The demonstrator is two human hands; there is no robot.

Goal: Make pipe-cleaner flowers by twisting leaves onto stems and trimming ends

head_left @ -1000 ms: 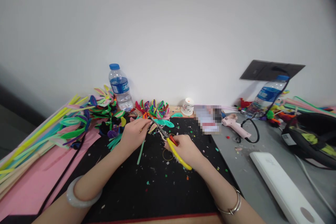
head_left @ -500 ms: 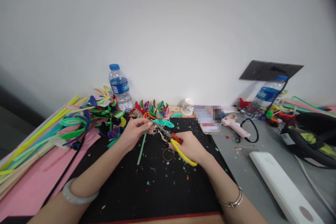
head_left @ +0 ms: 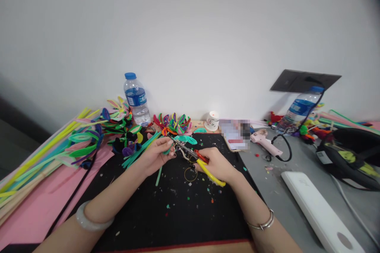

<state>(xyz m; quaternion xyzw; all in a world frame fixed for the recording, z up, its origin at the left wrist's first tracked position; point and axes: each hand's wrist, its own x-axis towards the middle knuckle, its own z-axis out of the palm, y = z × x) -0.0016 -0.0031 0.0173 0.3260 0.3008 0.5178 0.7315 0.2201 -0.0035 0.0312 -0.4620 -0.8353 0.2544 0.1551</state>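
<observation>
My left hand (head_left: 156, 155) pinches a green pipe cleaner (head_left: 160, 170) above the black mat (head_left: 178, 213); the stem hangs down toward me. My right hand (head_left: 218, 164) grips yellow-handled scissors (head_left: 202, 161), whose blades point left at the piece by my left fingers. Small coloured clippings lie scattered on the mat. A thin wire ring (head_left: 190, 174) rests on the mat just below the scissors.
Pipe-cleaner flowers (head_left: 175, 123) and a water bottle (head_left: 135, 99) stand behind the mat. Long pipe cleaners (head_left: 38, 158) and pink paper (head_left: 41, 205) lie left. To the right are a glue gun (head_left: 265, 142), a second bottle (head_left: 301, 108), a white flat device (head_left: 317, 209) and a black bag (head_left: 353, 154).
Both hands have shifted slightly right and lifted a little. My left hand turned palm-up with the green piece, and the scissors followed it.
</observation>
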